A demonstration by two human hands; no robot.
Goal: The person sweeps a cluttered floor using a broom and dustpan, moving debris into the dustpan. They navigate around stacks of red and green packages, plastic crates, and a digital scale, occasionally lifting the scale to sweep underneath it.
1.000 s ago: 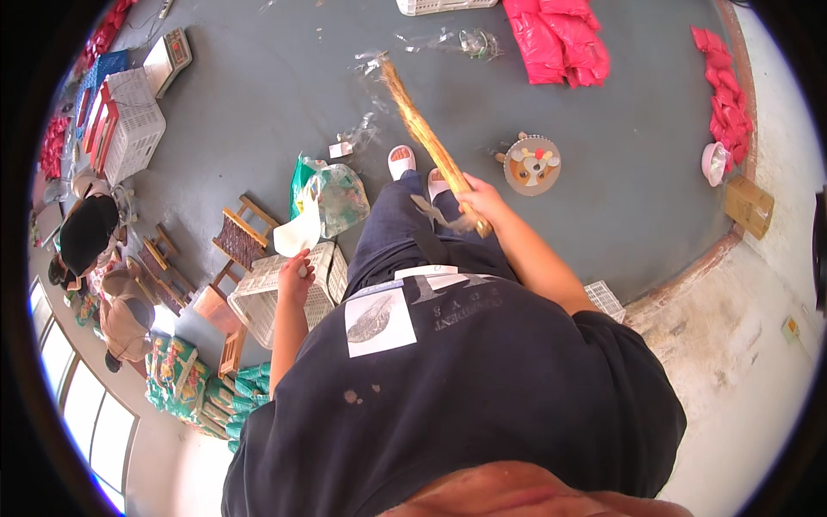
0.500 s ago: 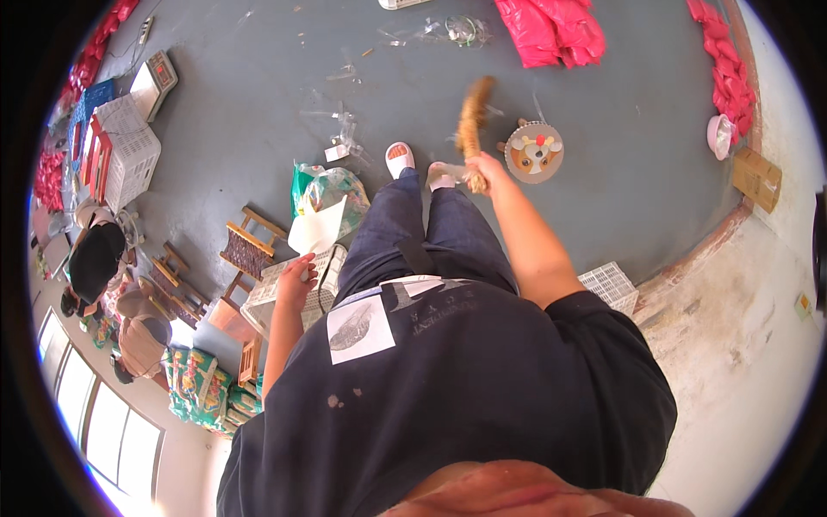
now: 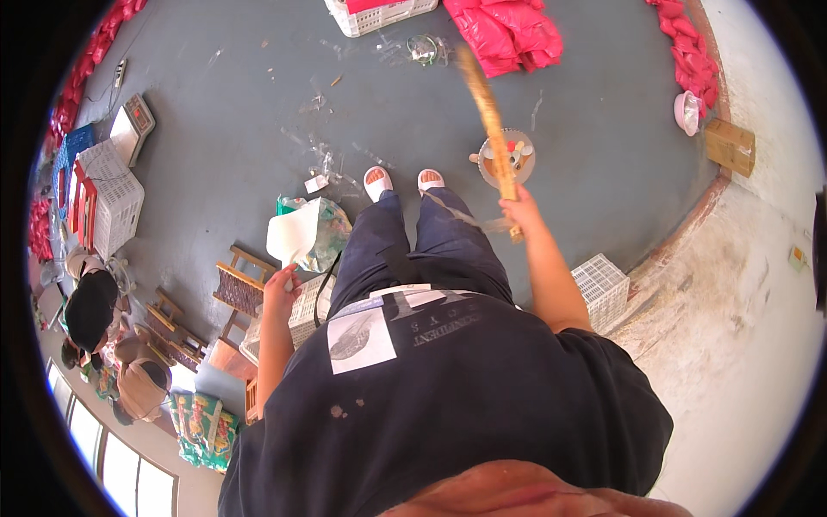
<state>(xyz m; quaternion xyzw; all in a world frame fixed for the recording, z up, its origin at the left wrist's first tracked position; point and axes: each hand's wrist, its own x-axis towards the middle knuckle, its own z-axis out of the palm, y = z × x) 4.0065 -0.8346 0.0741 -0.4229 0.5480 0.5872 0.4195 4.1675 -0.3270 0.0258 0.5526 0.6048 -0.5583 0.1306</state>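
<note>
In my right hand [image 3: 522, 211], closed round its lower end, is a straw-coloured hand broom [image 3: 489, 108]. It points away from me, its far end smeared by motion. A thin pale strip trails beside the grip, over my right leg. My left hand [image 3: 282, 286] is closed on the handle of a white dustpan [image 3: 294, 233], held out over a clear-and-green plastic bag [image 3: 334, 231]. Past the broom is a round stool [image 3: 522, 158] with an animal face, partly hidden by it. Plastic scraps [image 3: 323, 164] and a small white piece [image 3: 316, 183] lie on the floor.
Pink packages [image 3: 508, 39] lie ahead, beside a white crate [image 3: 388, 17]. More crates stand at my left [image 3: 121, 207] and right [image 3: 603, 289]. Wooden chairs [image 3: 237, 280] and people in caps [image 3: 93, 302] are at left. A cardboard box [image 3: 730, 146] rests against the right wall.
My right hand and the broom have moved right and toward me, the broom now straighter across the stool. The dustpan has come up, its handle now visible in my left hand. The view has shifted.
</note>
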